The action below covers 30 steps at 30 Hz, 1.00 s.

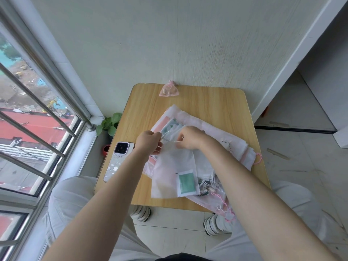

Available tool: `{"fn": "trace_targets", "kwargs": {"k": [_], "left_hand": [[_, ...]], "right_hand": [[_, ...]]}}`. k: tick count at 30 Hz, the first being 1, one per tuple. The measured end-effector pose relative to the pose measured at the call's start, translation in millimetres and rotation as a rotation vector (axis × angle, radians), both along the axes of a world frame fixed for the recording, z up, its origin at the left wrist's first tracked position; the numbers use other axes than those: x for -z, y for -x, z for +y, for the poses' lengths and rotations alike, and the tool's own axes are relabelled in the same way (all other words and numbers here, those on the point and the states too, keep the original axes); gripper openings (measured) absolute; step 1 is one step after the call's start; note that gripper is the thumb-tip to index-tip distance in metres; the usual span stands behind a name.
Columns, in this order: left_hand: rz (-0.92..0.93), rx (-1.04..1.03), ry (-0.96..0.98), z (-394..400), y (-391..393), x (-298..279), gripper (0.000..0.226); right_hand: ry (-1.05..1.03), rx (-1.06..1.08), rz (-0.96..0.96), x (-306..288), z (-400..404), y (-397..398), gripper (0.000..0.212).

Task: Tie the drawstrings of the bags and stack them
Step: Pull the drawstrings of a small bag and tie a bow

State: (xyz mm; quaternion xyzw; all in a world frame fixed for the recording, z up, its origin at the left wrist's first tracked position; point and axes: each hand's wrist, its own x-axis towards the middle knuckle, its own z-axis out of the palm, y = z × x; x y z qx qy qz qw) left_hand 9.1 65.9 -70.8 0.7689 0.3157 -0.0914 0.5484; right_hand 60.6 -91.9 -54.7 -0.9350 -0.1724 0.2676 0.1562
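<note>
A translucent white drawstring bag lies on top of a pile of pale pink and white bags on the small wooden table. A green-and-white packet shows at the bag's near corner. My left hand and my right hand are both at the bag's far end, fingers pinched on its white drawstrings. A small pink bag, tied at the neck, sits alone at the table's far edge. Pink cords trail from the pile at the right.
A phone in a white case lies at the table's left edge. Beyond it are a potted plant and a red object on the floor. A barred window runs along the left. The wall stands behind the table.
</note>
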Motion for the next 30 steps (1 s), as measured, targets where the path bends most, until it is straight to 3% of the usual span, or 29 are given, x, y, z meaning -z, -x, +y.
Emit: {"fn": "trace_targets", "kwargs": {"k": [3,6,9,14,18,20,24,30], "left_hand": [[-0.107,0.124,-0.444,3,2,4,0.024],[-0.332,0.257,-0.364,-5,4,0,0.028],[-0.289,0.284,-0.257,-14,3,-2,0.027],[-0.204,0.405,-0.468,-10,3,-2,0.013],[-0.095,0.457,-0.604,-1,-1,-6,0.031],[-0.074,0.436,-0.44,4,-5,-13,0.028],[-0.115,0.332,0.113,5,-2,-25,0.025],[-0.198,0.375,0.319,0,4,-14,0.02]], "right_hand": [[-0.042,0.021,-0.025,-3,0,2,0.025],[-0.062,0.002,-0.041,-11,-1,4,0.021],[-0.068,0.005,-0.058,-13,0,4,0.021],[-0.086,0.005,-0.11,-8,-3,1,0.015],[-0.03,-0.025,-0.139,-6,-4,-1,0.019],[-0.021,-0.026,-0.143,-5,-5,-1,0.012],[-0.028,-0.02,-0.14,-3,-2,0,0.014],[0.042,-0.052,-0.156,-2,2,-2,0.014]]}}
